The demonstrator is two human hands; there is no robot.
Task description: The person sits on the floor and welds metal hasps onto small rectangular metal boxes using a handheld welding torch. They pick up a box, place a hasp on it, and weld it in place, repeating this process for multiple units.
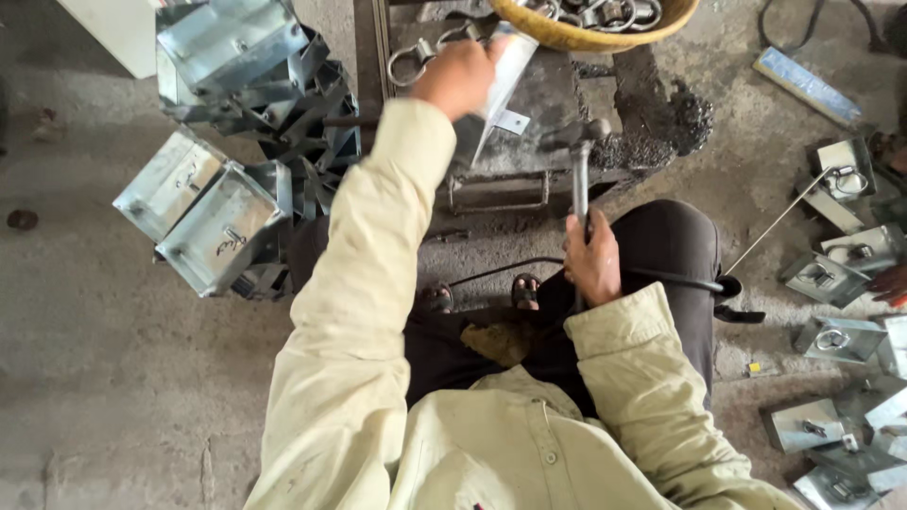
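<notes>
Left of frame: a stack of galvanised sheet-metal boxes (227, 132), tilted and interlocked; five or six faces show, exact count unclear.

Upper centre: left hand (460, 77), fingers wrapped around a folded metal piece (501, 80), holding it tilted against the dark steel work block (548, 113). A loose ring clip (408, 61) lies just beside the hand. Above, one yellow basket (567, 36) holds more ring fittings, too jumbled to count.

Centre: right hand (592, 260), fist shut around the handle of one hammer (578, 165); its head hovers above the block, just right of the piece.

Judgement: the step in hand looks like striking the piece on the block. Done well, the piece sits flat and firm on the block, fingers kept away from the strike point, blows short and square.

Right of frame: finished boxes with ring handles (831, 283) scattered on the floor; about nine visible, some cut off by the edge. Another person's hand (893, 283) touches one at the right edge.
</notes>
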